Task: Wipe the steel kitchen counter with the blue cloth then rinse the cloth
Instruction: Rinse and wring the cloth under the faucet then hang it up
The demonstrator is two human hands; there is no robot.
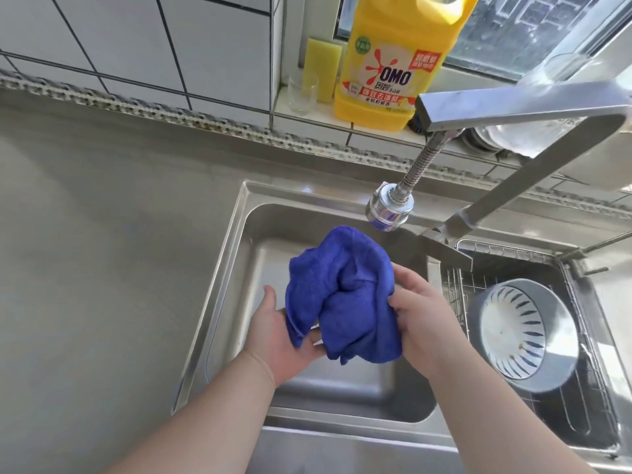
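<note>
1. Two hands on one bunched blue cloth (342, 299), held up over the left sink basin (239, 268), just below and in front of the spray head (388, 208).
2. Right hand (422, 316) clamped on the cloth's right side, fingers (407, 273) curled tight into the folds.
3. Left hand (284, 340) palm up beneath, fingers lost under the fabric, thumb out to the left; curl of those fingers impossible to tell.
4. Hanging loose off the left palm, a lower corner of the cloth.
5. No stream visible between spray head and cloth.
6. Reaching in from the right, a square steel faucet (513, 111), with a flexible hose down to the spray head.
7. Sitting in a wire rack (455, 285) in the right basin, a grey bowl (523, 333) with a white, blue-streaked inside.
8. Stretching off to the left, the bare steel surface (102, 251).
9. Lined up on the tiled ledge behind: a clear glass (302, 92), a yellow sponge (323, 68) standing on edge, a big yellow OMO detergent bottle (393, 63).
</note>
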